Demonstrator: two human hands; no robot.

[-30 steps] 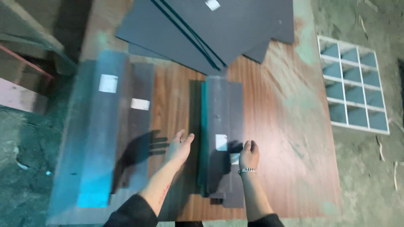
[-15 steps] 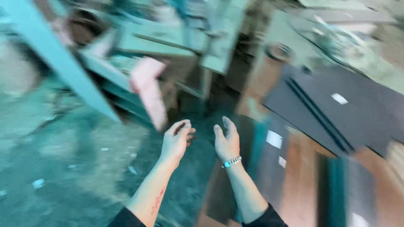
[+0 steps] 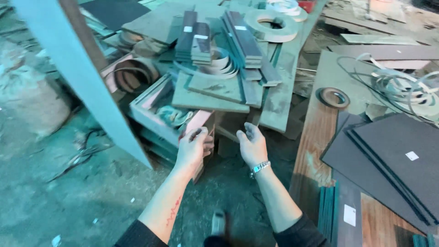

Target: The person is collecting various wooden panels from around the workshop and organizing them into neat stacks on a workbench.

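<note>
**Both hands out over the scrap pile, nothing in either**

Largest first: I see a heap of grey-green boards (image 3: 215, 87) filling the upper middle, stacked flat and overlapping. Leaning across the left of my view is a long pale plank (image 3: 87, 77), tilted from top left down toward the centre. To the right lies a brown wooden surface (image 3: 315, 137), and on it a stack of dark sheets (image 3: 393, 160) with a small white label. Beyond that, a tangle of pale edge strip (image 3: 402, 87) sits near the right edge. A bundle of dark slats (image 3: 194, 39) rests on top of the heap, with a second bundle just beside it. A pale ring (image 3: 270, 25) lies farther back, and a smaller brown roll (image 3: 333, 97) sits on the far end of the brown surface. The floor (image 3: 68, 192) is stained concrete, littered with scraps.

My left hand (image 3: 194, 148) is half open, fingers curled loosely, at the corner of a low box (image 3: 157, 114) that juts out of the heap. It looks to be touching that pinkish corner, but I cannot tell whether it has any hold on it. My right hand (image 3: 251, 145) is open, fingers spread and slightly bent, palm turned toward the left hand, holding nothing; it hangs in front of the heap's lower boards. A metal bracelet (image 3: 259, 168) circles its wrist. The two hands are near each other, not touching.
</note>
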